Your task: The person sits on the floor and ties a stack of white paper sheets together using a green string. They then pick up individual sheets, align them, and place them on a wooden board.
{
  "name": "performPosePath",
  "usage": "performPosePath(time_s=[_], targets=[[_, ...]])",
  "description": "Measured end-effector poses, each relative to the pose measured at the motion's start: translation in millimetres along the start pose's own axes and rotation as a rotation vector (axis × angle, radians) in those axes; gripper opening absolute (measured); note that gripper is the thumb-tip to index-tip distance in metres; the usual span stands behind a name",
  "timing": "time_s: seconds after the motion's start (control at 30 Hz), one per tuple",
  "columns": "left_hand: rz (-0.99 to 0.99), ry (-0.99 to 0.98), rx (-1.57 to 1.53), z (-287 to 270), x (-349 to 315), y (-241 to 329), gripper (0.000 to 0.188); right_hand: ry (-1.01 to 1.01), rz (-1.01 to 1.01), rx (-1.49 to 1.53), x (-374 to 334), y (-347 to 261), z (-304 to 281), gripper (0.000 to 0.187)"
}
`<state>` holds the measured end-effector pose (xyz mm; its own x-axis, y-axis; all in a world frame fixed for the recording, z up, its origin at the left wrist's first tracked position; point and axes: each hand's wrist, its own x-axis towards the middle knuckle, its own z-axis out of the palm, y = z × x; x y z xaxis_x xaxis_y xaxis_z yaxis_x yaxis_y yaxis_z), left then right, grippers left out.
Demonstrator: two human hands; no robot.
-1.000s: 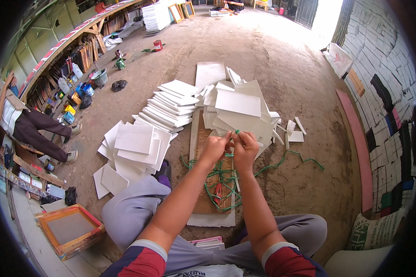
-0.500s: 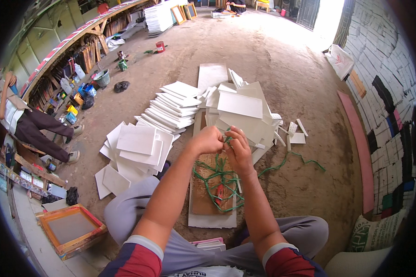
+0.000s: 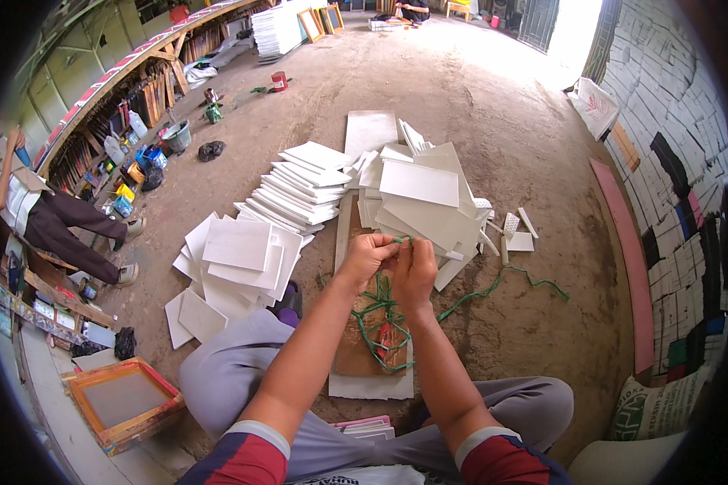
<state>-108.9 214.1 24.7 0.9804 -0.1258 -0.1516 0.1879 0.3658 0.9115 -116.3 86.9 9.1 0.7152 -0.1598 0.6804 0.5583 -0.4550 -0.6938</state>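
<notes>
A workroom stretched away around the seated person, its brown floor [image 3: 534,347] running to a bright doorway [image 3: 574,36] at the far right corner and to a long shelf [image 3: 158,58] along the left edge. Near the middle of the floor, a brown board [image 3: 352,362] rested on a pale sheet [image 3: 372,388] that stuck out past its near edge. Above the board, the left hand [image 3: 370,255] pinched a short bit of green twine [image 3: 399,239] between thumb and forefinger, and the right hand [image 3: 415,271], fingertips pressed together, gripped it just beside; the two were probably kept this close for fine control, and raised so the twine could be seen. A loose tangle [image 3: 370,346] of it lay over the board's near end, around a red item [image 3: 386,335] too covered to make out, perhaps left there for slack. One strand [image 3: 546,281] trailed across the floor to the right. White panels [image 3: 419,182] were heaped over the board's far end, with leaning stacks [image 3: 239,242] to the left, seemingly within easy reach, while small white scraps [image 3: 522,242] lay right of the heap.
</notes>
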Motion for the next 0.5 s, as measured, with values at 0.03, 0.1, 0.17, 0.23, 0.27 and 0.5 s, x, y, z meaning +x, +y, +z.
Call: performPosePath(time_s=[0.03,0.1,0.17,0.23,0.27,0.5], targets=[[0.044,0.027,-0.006,5.1,0.0,-4.8,0.019,0.012,0.064,0.048,0.0,0.5,-0.1,0.007],[0.132,0.08,-0.017,15.0,0.0,-13.7,0.017,0.037,0.192,0.143,0.5,1.8,-0.8,0.009],[0.18,0.161,-0.047,22.2,0.5,-24.2,0.016,0.063,0.346,0.25,2.2,0.5,1.4,0.012],[0.24,0.227,-0.051,25.6,1.2,-32.7,0.015,0.073,0.482,0.368,4.1,2.0,2.8,0.015],[0.268,0.239,-0.077,27.1,1.0,-35.8,0.014,0.07,0.542,0.433,4.4,4.7,4.2,0.016],[0.184,0.298,-0.032,31.7,-1.2,-31.0,0.019,0.088,0.592,0.492,4.8,11.4,-0.4,0.016]])
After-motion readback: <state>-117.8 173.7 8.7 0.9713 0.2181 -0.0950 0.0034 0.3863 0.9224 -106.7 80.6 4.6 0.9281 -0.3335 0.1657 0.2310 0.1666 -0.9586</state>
